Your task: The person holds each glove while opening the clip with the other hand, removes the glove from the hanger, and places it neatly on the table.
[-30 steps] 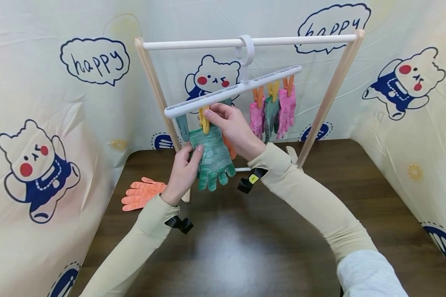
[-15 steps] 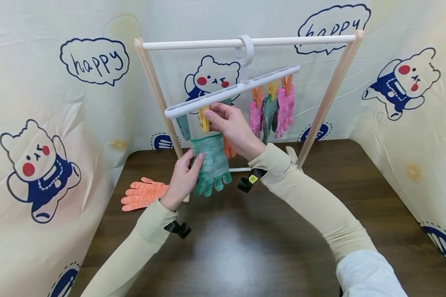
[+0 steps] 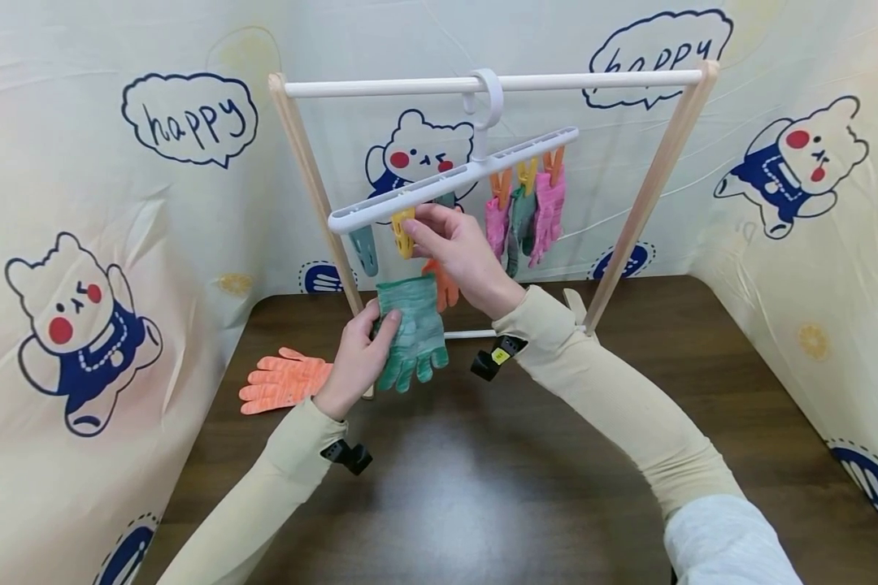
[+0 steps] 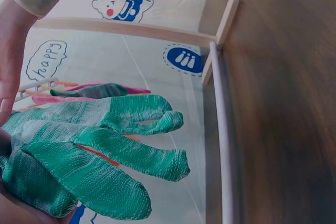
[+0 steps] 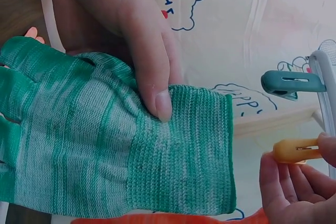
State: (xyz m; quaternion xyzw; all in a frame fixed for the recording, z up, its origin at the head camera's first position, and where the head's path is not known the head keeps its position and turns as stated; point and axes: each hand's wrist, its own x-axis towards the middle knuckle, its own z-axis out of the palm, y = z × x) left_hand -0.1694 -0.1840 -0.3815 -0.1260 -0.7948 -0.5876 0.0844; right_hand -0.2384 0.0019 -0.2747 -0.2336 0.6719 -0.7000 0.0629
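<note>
The person's left hand (image 3: 355,351) pinches the green glove (image 3: 415,329) near its cuff; at the glove's twelve o'clock, well clear of it, the right hand (image 3: 455,246) pinches a yellow clip (image 3: 402,236). An orange glove (image 3: 284,382) lies at eight o'clock.

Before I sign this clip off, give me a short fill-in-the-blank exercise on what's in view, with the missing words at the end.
1. The left hand holds a knitted glove whose main colour is ____.
2. The clothespin pinched by the right hand is ____ in colour.
3. The number of pink gloves clipped to the hanger is ____.
4. Towards the person's left, an orange glove lies on the ____.

Missing words: green; yellow; two; table.
</note>
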